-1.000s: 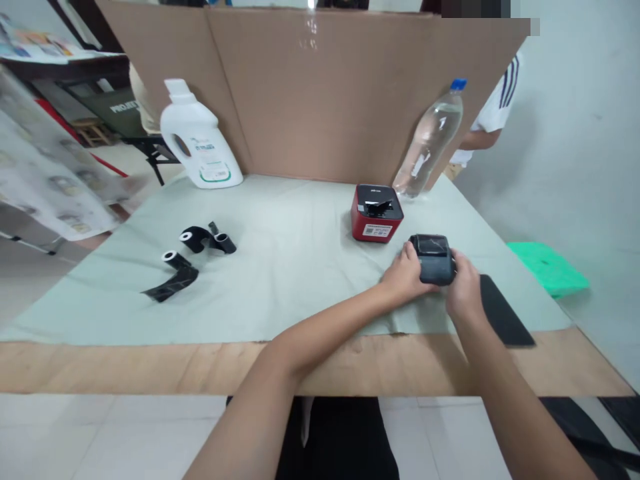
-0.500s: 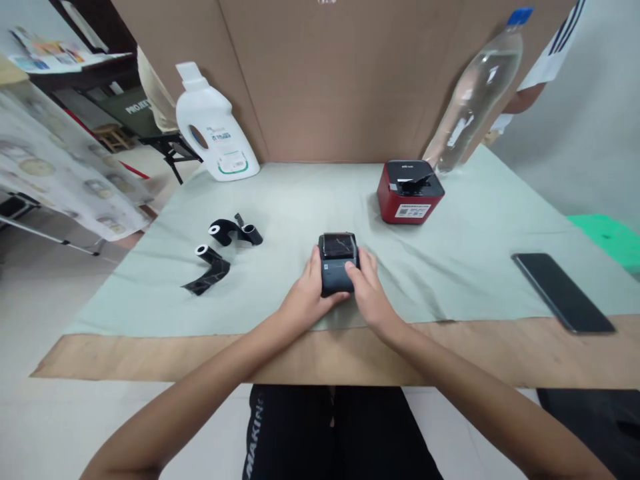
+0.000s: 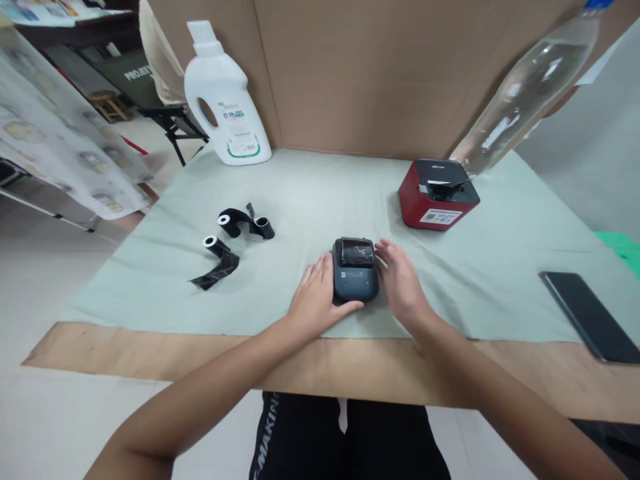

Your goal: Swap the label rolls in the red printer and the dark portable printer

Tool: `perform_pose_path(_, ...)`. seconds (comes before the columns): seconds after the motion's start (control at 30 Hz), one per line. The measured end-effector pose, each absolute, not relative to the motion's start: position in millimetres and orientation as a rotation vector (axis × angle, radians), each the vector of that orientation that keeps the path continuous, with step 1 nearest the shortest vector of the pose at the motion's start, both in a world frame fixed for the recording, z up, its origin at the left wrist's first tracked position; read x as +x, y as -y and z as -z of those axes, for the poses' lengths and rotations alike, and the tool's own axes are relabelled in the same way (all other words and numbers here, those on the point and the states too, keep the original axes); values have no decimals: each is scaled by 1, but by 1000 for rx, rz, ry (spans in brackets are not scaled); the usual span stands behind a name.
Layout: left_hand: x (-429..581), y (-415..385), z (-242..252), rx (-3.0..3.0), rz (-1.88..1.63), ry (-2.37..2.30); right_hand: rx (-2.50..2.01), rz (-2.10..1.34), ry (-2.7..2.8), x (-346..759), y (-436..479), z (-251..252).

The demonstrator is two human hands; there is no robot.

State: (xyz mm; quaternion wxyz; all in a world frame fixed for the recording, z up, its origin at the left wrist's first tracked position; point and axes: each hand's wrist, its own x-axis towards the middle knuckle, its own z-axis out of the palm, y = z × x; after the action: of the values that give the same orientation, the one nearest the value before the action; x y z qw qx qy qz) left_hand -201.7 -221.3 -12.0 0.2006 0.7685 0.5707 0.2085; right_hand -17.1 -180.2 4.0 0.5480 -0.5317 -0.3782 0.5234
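Observation:
A small dark grey portable label printer lies on the pale green cloth in front of me, a clear window at its far end. My left hand holds it along the left side, its thumb reaching across the near edge. At the printer's right side is my right hand, fingers stretched out and partly spread, palm facing the printer. The fingertips are very close to its upper right edge; whether they touch, I cannot tell. The printer's button and small label show on its front face, uncovered.
Two black ribbon rolls lie partly unwound at left. A red and black box-shaped device stands at back right. Behind are a white detergent bottle and a tilted clear bottle, by a cardboard panel. A phone lies right.
My right hand has come off the printer's front face and opened beside it. My left hand stays on the left side. The view has shifted, moving things in the picture.

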Motion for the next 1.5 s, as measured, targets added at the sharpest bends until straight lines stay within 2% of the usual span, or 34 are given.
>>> perform_pose_path(0.33, -208, 218, 8, 2235, -538, -1612, -1043, -1166, 1028, -30, 151, 18)
perform_pose_path(0.97, -215, 205, 13, 2530, -437, -1566, -1095, -1107, 1076, -24, 157, 15)
perform_pose_path(1.5, -213, 206, 21, 2490, -606, -1586, -1105, -1073, 1109, -24, 154, 19)
